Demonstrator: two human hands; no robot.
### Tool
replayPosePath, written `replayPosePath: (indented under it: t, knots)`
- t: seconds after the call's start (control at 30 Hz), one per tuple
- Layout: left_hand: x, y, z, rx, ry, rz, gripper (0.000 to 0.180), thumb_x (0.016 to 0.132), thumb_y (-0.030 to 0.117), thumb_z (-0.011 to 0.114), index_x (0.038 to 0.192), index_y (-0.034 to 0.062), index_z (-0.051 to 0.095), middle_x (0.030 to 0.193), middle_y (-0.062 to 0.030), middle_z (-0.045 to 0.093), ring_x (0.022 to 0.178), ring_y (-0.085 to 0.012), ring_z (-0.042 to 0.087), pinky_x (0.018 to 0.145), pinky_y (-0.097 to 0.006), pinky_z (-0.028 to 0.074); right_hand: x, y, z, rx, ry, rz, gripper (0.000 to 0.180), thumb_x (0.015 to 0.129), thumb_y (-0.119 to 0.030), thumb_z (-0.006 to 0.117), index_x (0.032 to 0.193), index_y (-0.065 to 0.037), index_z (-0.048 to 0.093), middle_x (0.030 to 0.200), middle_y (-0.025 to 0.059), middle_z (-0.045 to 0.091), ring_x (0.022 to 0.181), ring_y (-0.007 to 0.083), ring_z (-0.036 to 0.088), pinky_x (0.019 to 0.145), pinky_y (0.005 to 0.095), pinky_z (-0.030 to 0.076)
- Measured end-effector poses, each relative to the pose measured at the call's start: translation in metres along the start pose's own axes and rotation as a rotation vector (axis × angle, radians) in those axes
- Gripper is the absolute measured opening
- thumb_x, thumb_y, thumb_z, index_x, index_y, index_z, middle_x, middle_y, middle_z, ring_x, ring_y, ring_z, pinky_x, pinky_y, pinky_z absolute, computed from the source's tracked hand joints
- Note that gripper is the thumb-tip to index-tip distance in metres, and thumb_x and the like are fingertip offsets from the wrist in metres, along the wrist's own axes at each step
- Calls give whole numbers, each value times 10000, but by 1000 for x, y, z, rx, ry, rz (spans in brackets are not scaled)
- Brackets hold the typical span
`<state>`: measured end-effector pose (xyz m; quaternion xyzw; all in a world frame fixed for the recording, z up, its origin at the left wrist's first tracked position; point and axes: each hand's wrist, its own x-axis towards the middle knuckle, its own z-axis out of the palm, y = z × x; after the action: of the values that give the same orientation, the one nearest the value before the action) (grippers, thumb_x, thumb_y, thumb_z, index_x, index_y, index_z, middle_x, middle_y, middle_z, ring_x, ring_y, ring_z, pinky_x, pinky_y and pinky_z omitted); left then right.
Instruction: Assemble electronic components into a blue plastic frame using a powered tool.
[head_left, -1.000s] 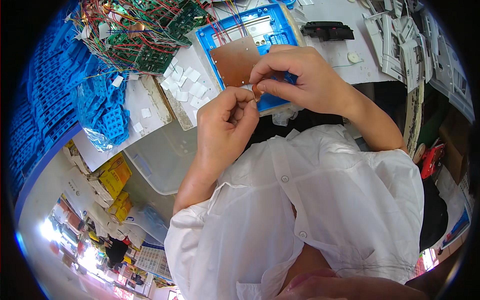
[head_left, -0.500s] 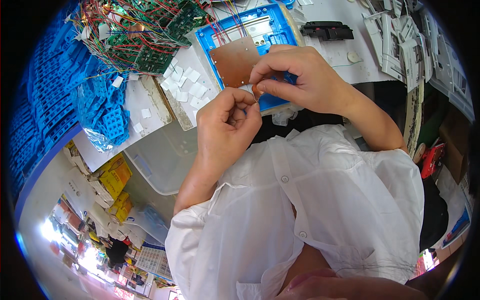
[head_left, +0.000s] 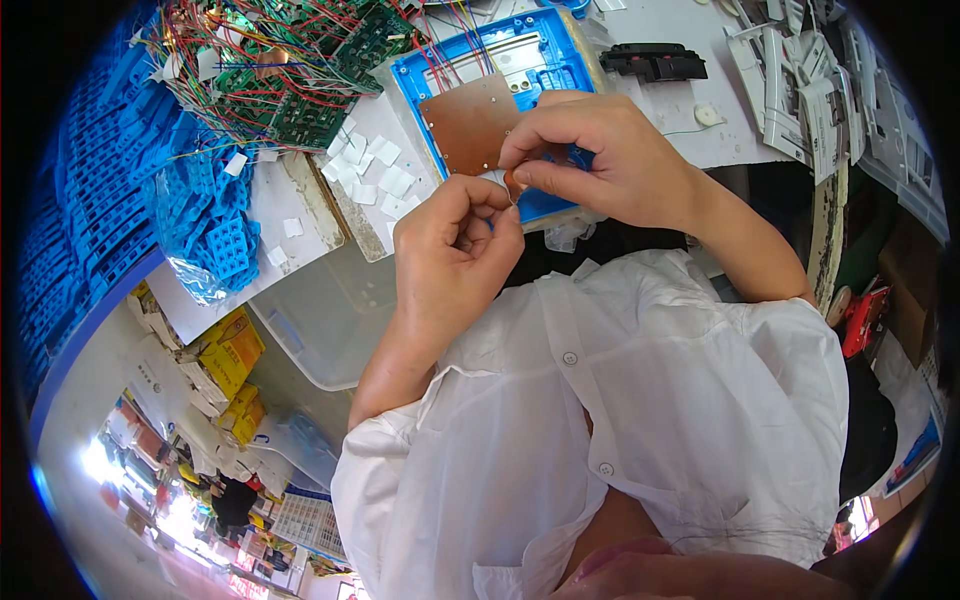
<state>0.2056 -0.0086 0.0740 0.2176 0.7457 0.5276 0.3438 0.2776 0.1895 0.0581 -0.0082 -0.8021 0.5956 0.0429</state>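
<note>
My left hand [head_left: 455, 240] is closed in a pinch at the near edge of a blue plastic housing [head_left: 408, 75]. My right hand [head_left: 610, 160] pinches just beside it, over the housing, its fingertips almost meeting the left ones. Between the two lies a small whitish piece [head_left: 493, 176] next to an orange-brown bit [head_left: 514, 186], with what looks like a thin wire; the fingers hide most of it. A copper-coloured board [head_left: 465, 125] rests on the housing, with red wires [head_left: 440, 60] leading away behind it.
Green circuit boards [head_left: 310, 115] under tangled wires are heaped at the back left. Small white squares [head_left: 395, 180] lie beside the housing. Blue plastic parts [head_left: 215, 220] fill the left side. A black module [head_left: 655, 63] and white plastic frames [head_left: 820, 110] are at the right.
</note>
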Motion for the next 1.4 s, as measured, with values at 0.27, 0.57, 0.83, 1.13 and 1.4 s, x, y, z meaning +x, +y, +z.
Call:
replayPosePath:
  t: [0.27,0.57,0.83,1.13,1.4]
  knots:
    - [-1,-1,1,-5,15,-8,77,846,-50,666,893,-5,625,709,35,585,560,15,406,511,-168,344,-1,0,-1,-19,-1,8,115,850,-141,712,928,-60,694,775,73,669,701,203,626,648,320,487]
    - [0,1,3,-69,14,-4,58,868,-48,659,890,-12,619,727,25,600,617,18,476,550,-159,403,-2,-1,5,-299,114,-275,95,805,-88,708,886,-80,660,825,61,652,828,262,589,714,380,484]
    - [1,6,8,186,7,130,74,840,-32,680,860,18,629,688,-42,595,537,-88,529,500,-241,415,-23,-12,3,-220,70,-127,178,723,-34,734,880,-55,653,874,87,651,819,283,620,705,362,501]
    - [1,11,11,263,5,197,70,834,-14,682,859,25,630,673,-63,593,520,-119,551,482,-277,426,-26,-10,5,-243,124,-124,134,727,2,720,841,-48,672,815,69,667,734,240,636,607,331,510]
    - [23,18,-3,129,-73,-33,27,861,-3,627,884,-3,613,689,-37,633,545,-37,534,505,-228,429,-29,-2,9,-146,141,-192,186,704,53,714,862,-44,701,849,65,680,768,215,651,613,304,528]
